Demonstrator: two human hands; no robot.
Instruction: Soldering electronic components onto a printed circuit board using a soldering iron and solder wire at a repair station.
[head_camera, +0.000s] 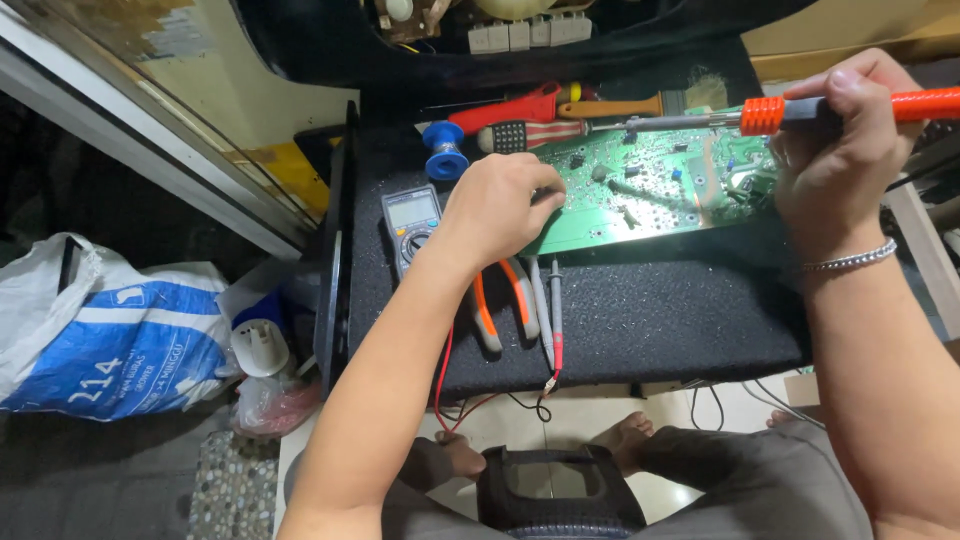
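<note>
Two hands work over a green circuit board (650, 195) that lies flat near the far edge of a black, felt-covered surface (650, 320), its component side up and brightly lit. The right hand (835, 165) has its fingers wrapped shut around the orange handle of a soldering iron (790, 112), which lies nearly level across the board; its metal shaft points left, with the tip over the board's upper left part. A silver bracelet (850, 260) sits on that wrist. The left hand (500, 205) rests at the board's left edge, fingers curled and pinched together on the board; whether something small is held between them I cannot tell.

Just left of that hand lies a grey multimeter (410, 225), with its red lead trailing off the near edge of the surface. Nearer the person, orange-handled pliers (505, 300) and two probes (550, 310) lie side by side, partly under the left forearm. Beyond the board are a blue spool (445, 150), a red-handled tool (505, 108), a screwdriver with a striped handle (530, 135) and an orange-handled tool (610, 105).

Off to the left on the floor sits a white and blue sack (110, 330) with a white plug (260, 348) beside it.
</note>
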